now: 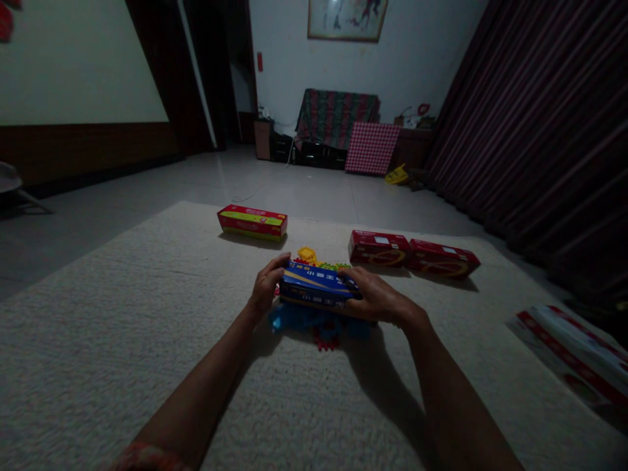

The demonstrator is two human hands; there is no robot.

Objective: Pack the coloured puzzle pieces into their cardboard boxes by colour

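Observation:
Between my two hands is a long blue box (316, 284) with gold stripes and pale lettering. My left hand (267, 284) is closed on its left end. On the right end, my right hand (375, 294) grips with the thumb on the near face and fingers over the top. Colourful plastic toy pieces lie around and under the box: blue pieces (299, 318) and a red gear-like piece (326, 340) on the near side, a yellow piece (307, 254) and green ones beyond. The box partly hides the pile.
A red and yellow-green box (252, 223) stands farther off to the left on the cream mat (147, 314). Two dark red boxes (379, 248) sit end to end at the right. A red and white carton (574, 353) lies by the right edge. Purple curtains (540, 118) hang beyond.

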